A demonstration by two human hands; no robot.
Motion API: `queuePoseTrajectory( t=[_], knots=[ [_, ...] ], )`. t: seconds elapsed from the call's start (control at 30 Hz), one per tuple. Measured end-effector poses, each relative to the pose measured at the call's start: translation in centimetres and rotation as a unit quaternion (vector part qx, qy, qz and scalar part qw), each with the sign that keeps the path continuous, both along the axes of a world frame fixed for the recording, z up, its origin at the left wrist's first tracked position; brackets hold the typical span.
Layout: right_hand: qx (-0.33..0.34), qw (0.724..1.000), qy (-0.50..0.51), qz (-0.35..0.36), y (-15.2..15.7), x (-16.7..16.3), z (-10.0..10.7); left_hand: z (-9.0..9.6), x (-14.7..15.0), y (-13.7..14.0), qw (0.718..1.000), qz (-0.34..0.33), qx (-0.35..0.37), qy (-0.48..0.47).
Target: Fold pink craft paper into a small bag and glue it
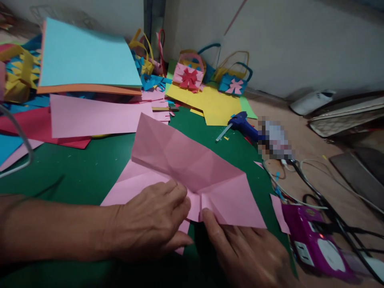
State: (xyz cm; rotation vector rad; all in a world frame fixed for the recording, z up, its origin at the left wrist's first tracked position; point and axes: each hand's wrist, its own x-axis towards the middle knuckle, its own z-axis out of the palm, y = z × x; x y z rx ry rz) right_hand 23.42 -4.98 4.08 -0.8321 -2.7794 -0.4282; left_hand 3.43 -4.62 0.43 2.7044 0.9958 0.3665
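Observation:
A creased pink sheet of paper [192,156] is partly folded over the green board, its far part raised and its fold lines showing. My left hand [156,216] lies over the near left part, fingers curled and pressed together on the paper, thumb pointing right. From the near right, my right hand [246,248] pinches the sheet, with the thumb on top at a small vertical fold and the other fingers mostly hidden beneath. A flatter pink part of the paper extends under my left hand.
Blue and orange sheets [90,56] are stacked at the back left. Small paper handbags [189,76] stand behind a yellow sheet [219,106]. A blue glue gun [244,124] rests at the right, near cables and a purple power strip [315,240]. The green board [102,158] lies beneath.

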Motion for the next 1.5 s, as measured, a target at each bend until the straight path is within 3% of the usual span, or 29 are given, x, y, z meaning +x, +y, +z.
queuePoseTrajectory(
  t=[0.1,0.5,0.8,0.97,1.07,1.2,1.3,1.4,1.5],
  knots=[
    [0.01,1.0,-0.005,0.029,0.2,0.0,-0.2,0.0,0.1,0.3,1.0,-0.001,-0.016,0.014],
    [-0.013,0.999,-0.012,0.027,0.3,-0.4,-0.5,0.1,-0.1,1.0,0.998,-0.033,-0.032,0.03],
    [0.02,0.999,-0.002,0.024,0.6,-0.5,-0.2,0.3,-1.7,1.2,0.996,-0.068,-0.057,0.017],
    [0.004,0.999,0.024,0.038,1.0,-0.6,-0.4,0.0,-3.1,0.2,0.996,-0.083,-0.016,-0.015],
    [-0.052,0.995,0.075,0.05,1.3,-0.6,-0.6,0.2,-3.3,-0.2,0.996,-0.08,0.001,-0.027],
    [-0.164,0.964,0.201,0.06,1.7,-0.3,-0.9,0.3,-2.4,-0.2,0.999,-0.052,0.009,-0.013],
    [-0.177,0.946,0.268,0.053,1.8,0.1,-0.9,0.0,-1.6,-0.3,0.997,-0.033,0.063,-0.004],
    [-0.146,0.954,0.253,0.074,1.3,0.6,-1.0,-0.4,-0.9,-0.4,0.994,-0.022,0.108,0.006],
    [-0.125,0.973,0.145,0.129,0.4,0.9,-1.4,-0.5,-0.6,-0.5,0.992,-0.009,0.12,0.04]
  ],
)
